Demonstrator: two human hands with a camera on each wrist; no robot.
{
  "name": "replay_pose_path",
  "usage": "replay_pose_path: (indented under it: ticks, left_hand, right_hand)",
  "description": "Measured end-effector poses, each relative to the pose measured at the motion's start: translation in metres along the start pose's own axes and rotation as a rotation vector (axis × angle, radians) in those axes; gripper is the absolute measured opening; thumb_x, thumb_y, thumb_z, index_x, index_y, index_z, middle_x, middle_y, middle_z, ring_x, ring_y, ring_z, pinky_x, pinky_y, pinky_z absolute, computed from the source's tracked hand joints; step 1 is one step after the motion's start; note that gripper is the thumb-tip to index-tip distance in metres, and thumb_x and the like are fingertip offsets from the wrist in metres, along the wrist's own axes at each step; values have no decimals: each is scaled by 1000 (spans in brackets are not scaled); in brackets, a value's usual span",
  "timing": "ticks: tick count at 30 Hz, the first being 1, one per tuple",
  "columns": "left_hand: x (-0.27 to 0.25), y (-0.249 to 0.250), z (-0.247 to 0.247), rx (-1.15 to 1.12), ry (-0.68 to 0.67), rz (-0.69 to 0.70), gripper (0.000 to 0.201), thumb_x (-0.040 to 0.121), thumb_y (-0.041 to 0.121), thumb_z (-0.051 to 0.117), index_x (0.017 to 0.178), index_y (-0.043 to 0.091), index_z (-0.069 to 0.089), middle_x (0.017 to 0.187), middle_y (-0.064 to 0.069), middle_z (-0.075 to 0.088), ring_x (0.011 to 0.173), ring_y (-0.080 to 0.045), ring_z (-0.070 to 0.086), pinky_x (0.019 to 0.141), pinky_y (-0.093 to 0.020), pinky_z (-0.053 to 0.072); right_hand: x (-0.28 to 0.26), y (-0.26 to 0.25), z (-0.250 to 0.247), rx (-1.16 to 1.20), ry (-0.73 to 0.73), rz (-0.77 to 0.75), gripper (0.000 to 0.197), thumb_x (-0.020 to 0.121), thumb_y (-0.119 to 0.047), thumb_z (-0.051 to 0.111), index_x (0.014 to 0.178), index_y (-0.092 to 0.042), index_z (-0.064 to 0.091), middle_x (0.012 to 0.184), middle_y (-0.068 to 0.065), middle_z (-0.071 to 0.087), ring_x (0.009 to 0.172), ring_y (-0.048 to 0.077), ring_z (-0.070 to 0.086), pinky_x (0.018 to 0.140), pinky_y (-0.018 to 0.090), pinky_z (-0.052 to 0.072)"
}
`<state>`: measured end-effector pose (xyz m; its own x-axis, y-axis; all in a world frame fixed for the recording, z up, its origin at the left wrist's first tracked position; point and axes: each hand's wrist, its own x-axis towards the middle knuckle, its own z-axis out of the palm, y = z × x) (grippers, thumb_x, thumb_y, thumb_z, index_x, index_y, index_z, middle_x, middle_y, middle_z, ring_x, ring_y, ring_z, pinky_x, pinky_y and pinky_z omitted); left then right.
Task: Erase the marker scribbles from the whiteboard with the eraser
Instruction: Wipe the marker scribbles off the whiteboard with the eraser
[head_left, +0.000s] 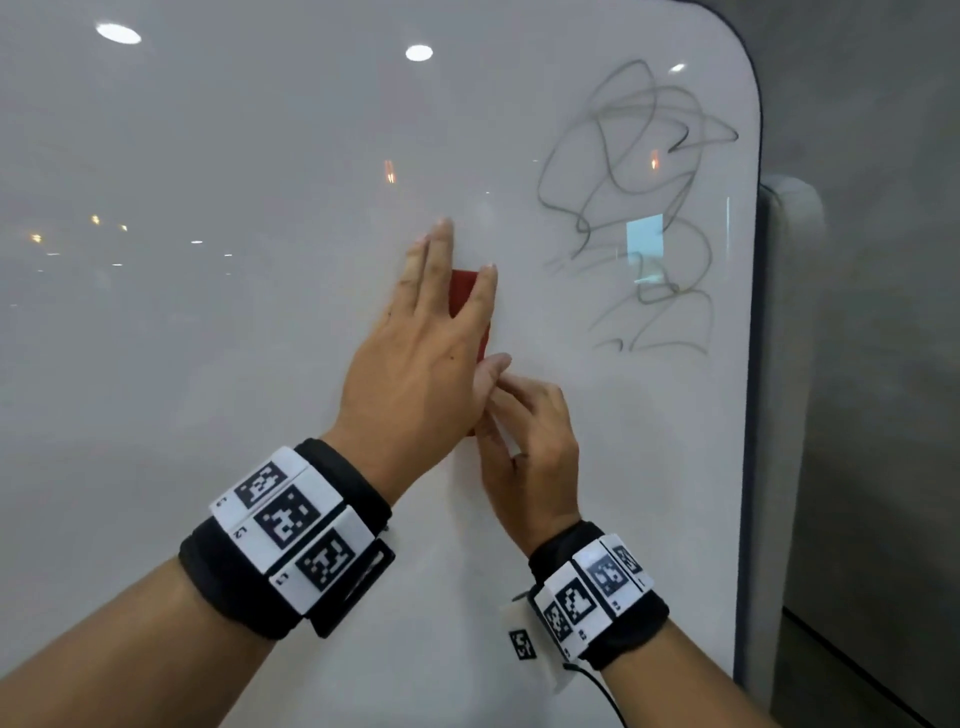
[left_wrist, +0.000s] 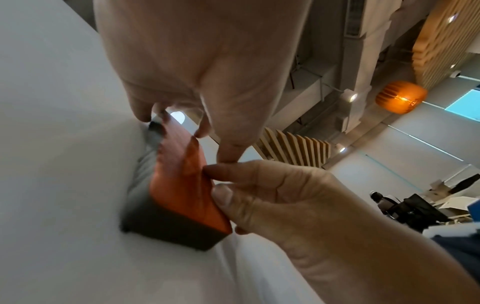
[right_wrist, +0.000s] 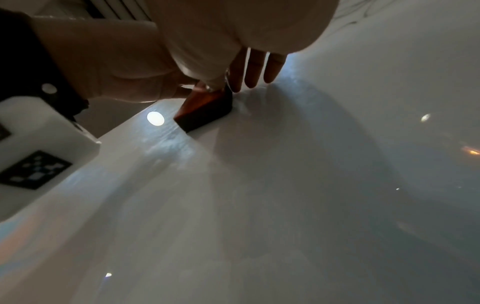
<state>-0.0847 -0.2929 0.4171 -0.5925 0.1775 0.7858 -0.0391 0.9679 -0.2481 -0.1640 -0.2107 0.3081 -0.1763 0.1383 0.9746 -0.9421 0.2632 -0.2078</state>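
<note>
While the eraser (head_left: 464, 293) is sitting flat against the whiteboard (head_left: 260, 338), its dark pad on the glossy surface and its red back facing out, both hands are working at it; the left hand (head_left: 415, 358) is lying over the block with fingers straight, pressing it to the board, so that grip is flat and open rather than wrapped; the right hand (head_left: 530, 447) is coming in at the eraser's 5 o'clock corner, thumb and forefinger curled and pinching the lower edge of the red back, as the left wrist view is showing most plainly. The scribbles (head_left: 644, 208) are lying at about 2 o'clock from the eraser, near the board's right edge and well apart from the block; none of them look wiped yet, so the task seems to be at its very start.

Judging by its look, the eraser is a light, stiff block with a hard smooth back and a soft felt face; the back is likely slippery under bare fingers, and the board even more so, so the block is probably going to slide readily once pressed. The long side faces look like the best hold, thumb on one and fingers on the other, with the palm bearing down over the back; a corner pinch alone is likely going to let it twist or drop.
</note>
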Motion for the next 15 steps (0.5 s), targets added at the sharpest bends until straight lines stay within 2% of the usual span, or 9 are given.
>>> replay_pose_path:
  ticks: [2,4,6,8,12,15]
  left_hand:
    - [-2,2,2,-12,34,-65,74,90,41,65,152,14,34,161,-25,11,147,-40,23,107,-46,42]
    - [-3,0,2,62,74,-112,75,84,44,72,145,15,41,150,-25,32,130,-41,43,94,-48,50]
    - [-5,0,1,134,93,-153,70,81,50,73,137,18,45,129,-19,44,104,-36,53,79,-47,48]
    - [-5,2,2,129,103,-151,66,82,47,73,135,18,46,119,-17,46,90,-32,54,70,-44,45]
    - [-6,10,14,99,168,-75,57,80,28,74,131,16,51,121,-18,49,89,-34,51,68,-44,49]
    - [-4,10,22,112,209,-7,55,80,16,71,132,14,54,131,-19,50,101,-37,48,78,-46,51]
  right_hand:
    - [0,9,-4,-33,-12,-16,18,94,-20,67,106,-9,74,107,4,70,97,21,58,86,30,50]
    - [-1,17,-7,-65,3,0,27,91,-26,72,109,-7,73,108,4,70,100,21,60,88,33,51]
    - [-1,23,-8,-92,19,31,30,89,-33,73,105,-7,73,106,4,70,100,21,60,87,35,51]
    - [0,30,-10,-116,39,31,27,90,-34,73,100,-8,74,104,3,70,98,22,60,86,36,50]
    - [2,58,-22,-206,155,97,20,90,-23,69,100,-7,74,107,10,67,99,29,59,90,42,48]
    - [3,86,-35,-320,247,232,30,90,-26,65,112,-6,71,123,16,62,112,30,52,98,46,46]
